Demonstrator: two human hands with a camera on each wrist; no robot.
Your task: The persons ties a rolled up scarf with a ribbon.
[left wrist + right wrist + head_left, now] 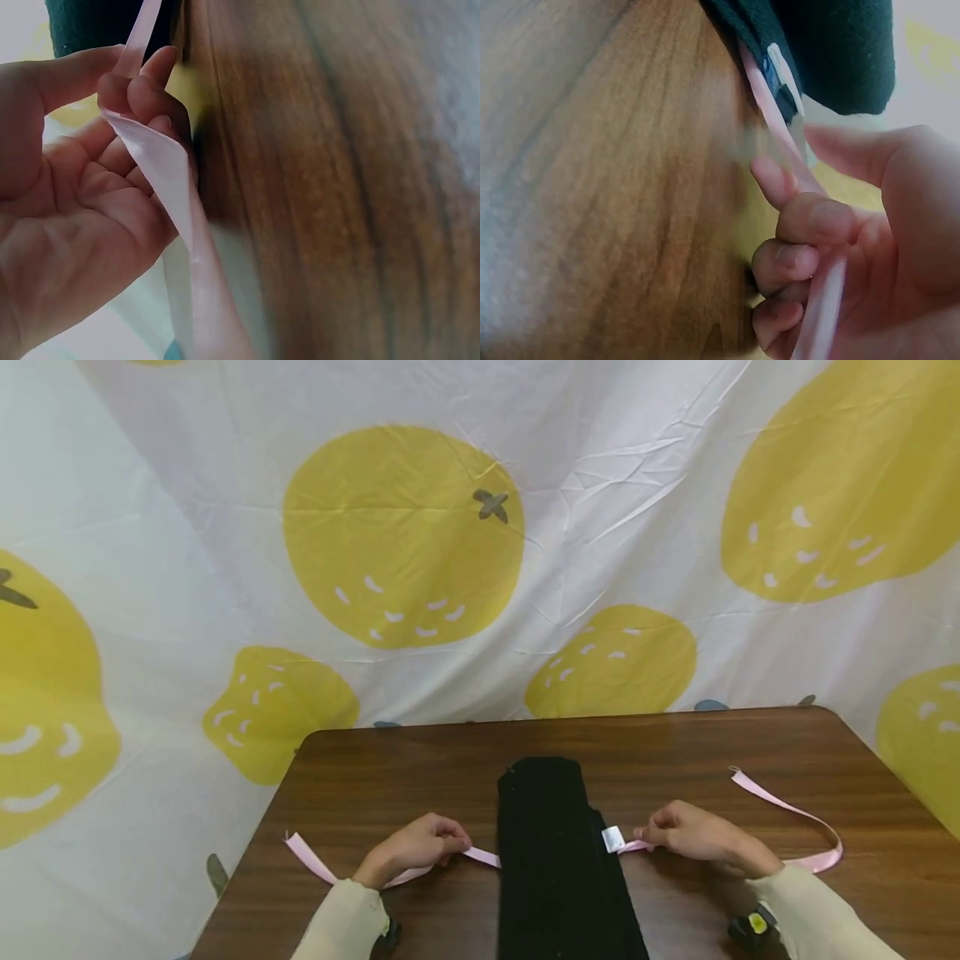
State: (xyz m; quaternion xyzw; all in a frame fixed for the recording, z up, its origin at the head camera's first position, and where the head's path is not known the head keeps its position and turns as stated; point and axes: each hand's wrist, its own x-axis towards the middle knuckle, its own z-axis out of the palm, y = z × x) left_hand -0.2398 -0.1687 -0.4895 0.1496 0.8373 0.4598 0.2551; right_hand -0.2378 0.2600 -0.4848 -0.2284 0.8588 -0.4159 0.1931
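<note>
A long folded black cloth [555, 860] with a white label [612, 839] on its right edge lies on the table. Pink ribbon [480, 857] comes out from both sides of it; the stretch between is hidden by the cloth. Left of the cloth, my left hand [416, 850] pinches the ribbon between thumb and fingers, and the ribbon [169, 176] trails across the palm side in the left wrist view. Close by the label, my right hand [697, 833] holds the other side; in the right wrist view the ribbon [769, 109] runs from the cloth's edge through the curled fingers.
The brown wooden table [405, 760] reaches back to a white curtain [187, 568] printed with yellow fruit. Loose ribbon tails lie on the tabletop, one left of the left wrist, the other curving beyond the right wrist. Each wrist carries a small black device.
</note>
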